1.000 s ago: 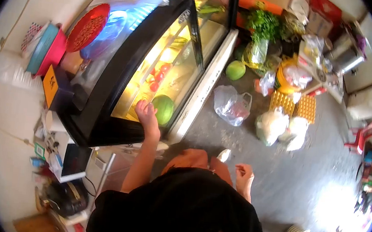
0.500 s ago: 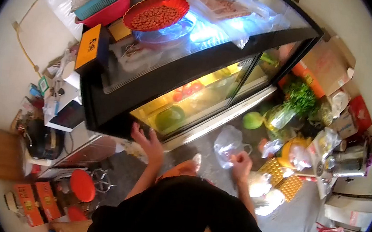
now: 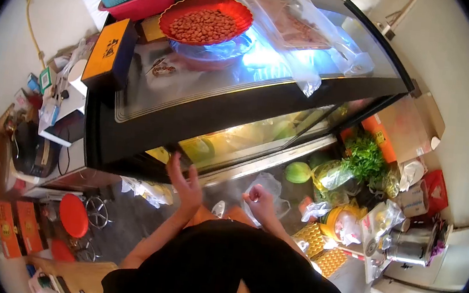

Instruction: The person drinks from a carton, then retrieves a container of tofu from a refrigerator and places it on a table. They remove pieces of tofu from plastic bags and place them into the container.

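I stand in front of a black glass display fridge lit yellow inside. My left hand is raised with fingers spread, just below the fridge's dark front edge, holding nothing. My right hand is curled into a loose fist in front of my chest, above a clear plastic bag on the floor; I cannot tell whether it touches the bag. A green melon shows behind the fridge glass.
A red tray of nuts, clear bags and a yellow-topped box lie on the fridge. On the floor to the right are a green fruit, leafy greens, egg trays and bags. Red stools stand left.
My left hand has come out of the fridge and now hovers below its front edge. My right hand rose from my side toward the plastic bag. The view swung left and up.
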Tool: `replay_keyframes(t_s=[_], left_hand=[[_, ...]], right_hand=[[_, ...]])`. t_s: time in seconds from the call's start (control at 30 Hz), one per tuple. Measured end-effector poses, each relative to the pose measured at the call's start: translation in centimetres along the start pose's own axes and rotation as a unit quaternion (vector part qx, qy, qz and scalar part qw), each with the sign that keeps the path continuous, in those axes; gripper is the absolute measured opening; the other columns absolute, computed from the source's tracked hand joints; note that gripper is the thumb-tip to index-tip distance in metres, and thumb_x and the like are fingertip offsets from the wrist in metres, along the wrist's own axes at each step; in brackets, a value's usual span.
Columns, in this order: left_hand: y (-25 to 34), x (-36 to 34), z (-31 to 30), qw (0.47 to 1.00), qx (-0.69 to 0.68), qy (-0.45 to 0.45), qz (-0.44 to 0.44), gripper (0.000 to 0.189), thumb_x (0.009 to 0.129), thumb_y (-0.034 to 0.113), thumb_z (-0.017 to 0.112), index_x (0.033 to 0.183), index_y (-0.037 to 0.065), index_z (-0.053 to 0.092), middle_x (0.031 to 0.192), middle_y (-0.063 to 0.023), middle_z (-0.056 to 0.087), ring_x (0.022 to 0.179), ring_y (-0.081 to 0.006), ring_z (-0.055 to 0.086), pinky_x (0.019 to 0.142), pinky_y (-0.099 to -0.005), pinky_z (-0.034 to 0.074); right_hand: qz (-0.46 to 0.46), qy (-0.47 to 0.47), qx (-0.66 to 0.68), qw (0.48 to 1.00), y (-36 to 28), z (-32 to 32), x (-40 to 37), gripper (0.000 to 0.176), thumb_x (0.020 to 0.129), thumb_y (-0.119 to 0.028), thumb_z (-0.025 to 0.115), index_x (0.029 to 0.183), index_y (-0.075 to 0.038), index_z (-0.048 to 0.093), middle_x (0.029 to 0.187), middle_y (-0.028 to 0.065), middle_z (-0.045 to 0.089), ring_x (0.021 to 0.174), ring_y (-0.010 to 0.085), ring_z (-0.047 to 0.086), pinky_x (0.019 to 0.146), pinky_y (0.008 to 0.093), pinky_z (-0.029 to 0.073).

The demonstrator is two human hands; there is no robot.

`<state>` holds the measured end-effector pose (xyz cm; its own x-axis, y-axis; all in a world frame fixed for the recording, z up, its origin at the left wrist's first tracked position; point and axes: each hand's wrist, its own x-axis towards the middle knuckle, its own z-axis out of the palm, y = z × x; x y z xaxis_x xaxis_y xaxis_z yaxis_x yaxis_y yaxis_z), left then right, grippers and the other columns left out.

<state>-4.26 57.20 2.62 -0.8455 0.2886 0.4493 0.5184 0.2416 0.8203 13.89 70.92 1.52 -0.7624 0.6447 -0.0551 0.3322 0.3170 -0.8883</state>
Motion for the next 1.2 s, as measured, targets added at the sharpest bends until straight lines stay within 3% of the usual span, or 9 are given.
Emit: replay_keyframes(t_s=[0.23,0.27,0.67,0.8,0.93,0.97,1.03,1.1,1.2], left_hand=[[5.0,-0.1,10.0,0.995,-0.023,-0.076,0.055,0.055,0.089,0.012,0.058,0.138,0.0,0.036,0.131,-0.0244,0.045,0.122,-0.0418,0.043,0.105,-0.0479,0.031],[5.8,0.3,11.5,0.986,-0.116,-0.112,0.042,0.054,0.089,0.013,0.057,0.138,-0.001,0.037,0.133,-0.0263,0.042,0.125,-0.0412,0.04,0.106,-0.0464,0.03],[10.8,1.4,27.4,0.948,-0.191,-0.242,0.073,0.051,0.09,0.016,0.06,0.131,-0.008,0.043,0.131,-0.0264,0.049,0.126,-0.0365,0.046,0.105,-0.0392,0.036],[9.1,-0.2,22.5,0.926,-0.23,-0.299,0.01,0.052,0.089,0.019,0.064,0.131,-0.005,0.045,0.128,-0.0202,0.054,0.122,-0.0283,0.051,0.098,-0.0371,0.045],[4.7,-4.1,14.8,0.934,-0.152,-0.29,-0.143,0.033,0.089,0.018,0.064,0.112,-0.003,0.055,0.108,-0.0142,0.064,0.097,-0.0224,0.063,0.08,-0.0343,0.054],[3.5,-5.4,12.9,0.942,-0.141,-0.265,-0.152,0.026,0.09,0.018,0.064,0.103,-0.003,0.056,0.098,-0.0112,0.064,0.087,-0.0191,0.063,0.074,-0.0317,0.053],[0.6,-7.8,9.5,0.931,-0.149,-0.25,-0.219,0.019,0.091,0.018,0.063,0.09,-0.001,0.057,0.081,-0.0061,0.064,0.071,-0.0129,0.06,0.064,-0.027,0.051],[0.3,-9.8,5.6,0.925,-0.129,-0.233,-0.271,0.02,0.093,0.019,0.06,0.082,0.002,0.058,0.069,-0.0018,0.06,0.061,-0.0075,0.056,0.057,-0.0225,0.047],[1.1,-12.4,0.3,0.913,-0.138,-0.19,-0.333,0.021,0.095,0.019,0.058,0.081,0.002,0.058,0.069,-0.0021,0.06,0.061,-0.0079,0.056,0.056,-0.023,0.046]], right_hand=[[-0.028,0.002,0.005,1.0,1.1,-3.1,0.5,0.031,0.077,-0.008,0.073,0.066,-0.003,0.044,0.062,0.0021,0.041,0.06,0.012,0.039,0.055,0.0271,0.035],[-0.019,0.009,0.007,1.0,1.1,-3.7,0.1,0.031,0.077,-0.008,0.073,0.066,-0.003,0.045,0.062,0.0019,0.041,0.06,0.0116,0.039,0.055,0.027,0.035],[0.08,0.015,0.029,0.996,3.3,-9.3,-4.7,0.032,0.077,-0.016,0.075,0.068,-0.003,0.046,0.062,0.0034,0.046,0.059,0.0111,0.047,0.055,0.0274,0.039],[-0.007,-0.007,-0.058,0.998,4.1,-9.5,-2.2,0.025,0.079,-0.018,0.073,0.08,-0.002,0.054,0.067,0.0079,0.055,0.061,0.0166,0.053,0.058,0.0308,0.044],[-0.104,-0.041,-0.074,0.991,3.3,-7.9,3.7,0.021,0.088,-0.018,0.063,0.096,0.001,0.058,0.078,0.0157,0.064,0.068,0.024,0.062,0.064,0.0354,0.048],[-0.034,-0.07,-0.036,0.996,1.4,-7.4,5.4,0.021,0.09,-0.018,0.061,0.096,0.002,0.059,0.08,0.0169,0.065,0.069,0.0247,0.063,0.064,0.0359,0.048],[-0.112,-0.087,-0.031,0.989,3.4,-5.3,10.7,0.021,0.094,-0.017,0.055,0.098,0.003,0.059,0.077,0.0135,0.064,0.069,0.0194,0.063,0.064,0.0321,0.05],[-0.005,-0.126,0.153,0.98,2.7,-2.6,15.5,0.025,0.096,-0.02,0.053,0.097,0.004,0.061,0.078,0.0067,0.064,0.071,0.0123,0.062,0.065,0.0259,0.051],[0.156,-0.149,0.284,0.934,2.9,1.3,22.5,0.022,0.098,-0.013,0.048,0.108,0.004,0.056,0.094,0.0136,0.064,0.084,0.0237,0.067,0.083,0.0335,0.057]])
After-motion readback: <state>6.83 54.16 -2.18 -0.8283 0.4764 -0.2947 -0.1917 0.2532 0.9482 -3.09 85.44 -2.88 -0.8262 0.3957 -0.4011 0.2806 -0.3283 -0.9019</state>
